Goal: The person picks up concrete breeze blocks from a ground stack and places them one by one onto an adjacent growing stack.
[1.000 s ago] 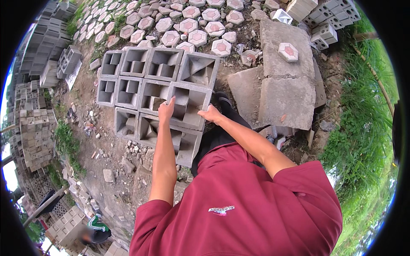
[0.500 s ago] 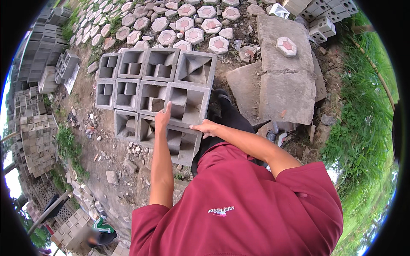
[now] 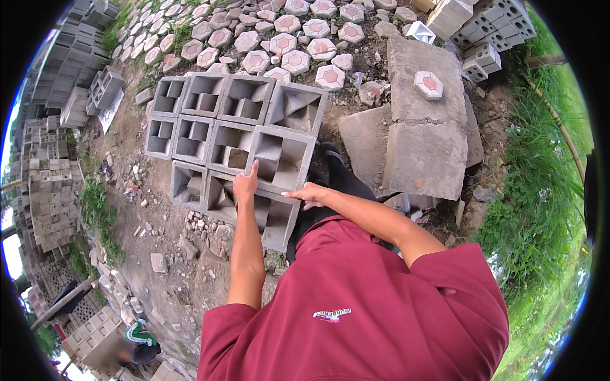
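Observation:
Grey hollow concrete blocks stand in stacked rows before me, their openings facing up. One concrete block (image 3: pixel 305 162) at the near right overlaps its neighbours. My left hand (image 3: pixel 246 185) is closed on this block's near left corner, one digit stretched along its wall and the other fingers mostly hidden. At the block's near right corner, my right hand (image 3: pixel 310 194) grips the edge, thumb or finger laid along it and the rest curled. Just below both hands lies another hollow block (image 3: pixel 279 223), partly covered by my left forearm.
Hexagonal pavers (image 3: pixel 295 62) cover the ground beyond the blocks. Concrete slabs (image 3: pixel 426 152) lie at right with one paver on top, beside tall grass (image 3: pixel 534 190). Rubble (image 3: pixel 213 235) is scattered at left. More block stacks (image 3: pixel 54 203) line the far left, and a person (image 3: pixel 143 343) is at lower left.
The whole view has shifted slightly. Both hands keep their places on the same block, and the blocks hold their arrangement.

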